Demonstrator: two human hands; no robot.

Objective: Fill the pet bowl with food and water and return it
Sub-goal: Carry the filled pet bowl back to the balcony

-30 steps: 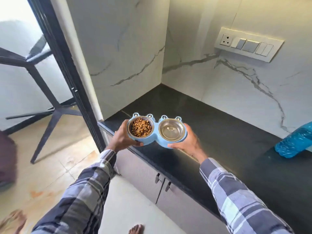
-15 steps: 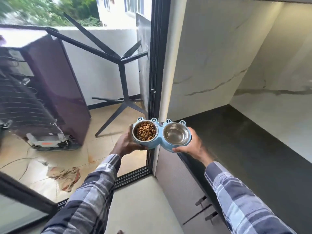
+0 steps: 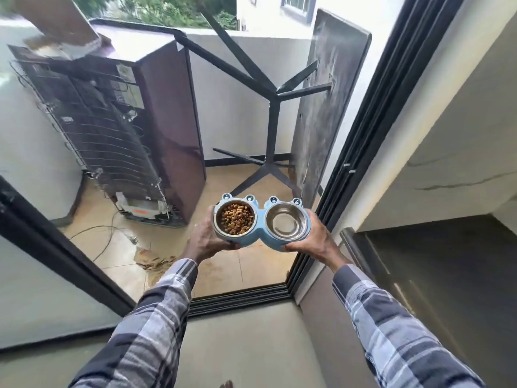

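Blue double pet bowl (image 3: 261, 238) held level in the air between both hands, left hand (image 3: 205, 242) gripped round the kibble (image 3: 237, 218) end, right hand (image 3: 314, 240) curled under the steel-dish end, balcony doorway (image 3: 243, 296) below.

Both arms wear long sleeves of a plaid shirt, checked in dark navy, grey-blue and pale white bands crossed by thin light lines. The left sleeve (image 3: 145, 329) enters from the near left edge and reads darker, with broad navy blocks and narrower pale stripes; its cuff ends at the wrist in close, fine striping. The right sleeve (image 3: 391, 329) enters from the near right and looks lighter, its white and pale blue squares catching more light, with a dark cuff band at the wrist. The left hand (image 3: 205, 239) and right hand (image 3: 314, 239) are bare, without gloves, rings or a watch. At the near bottom edge, the tip of a bare foot (image 3: 226, 384) shows.
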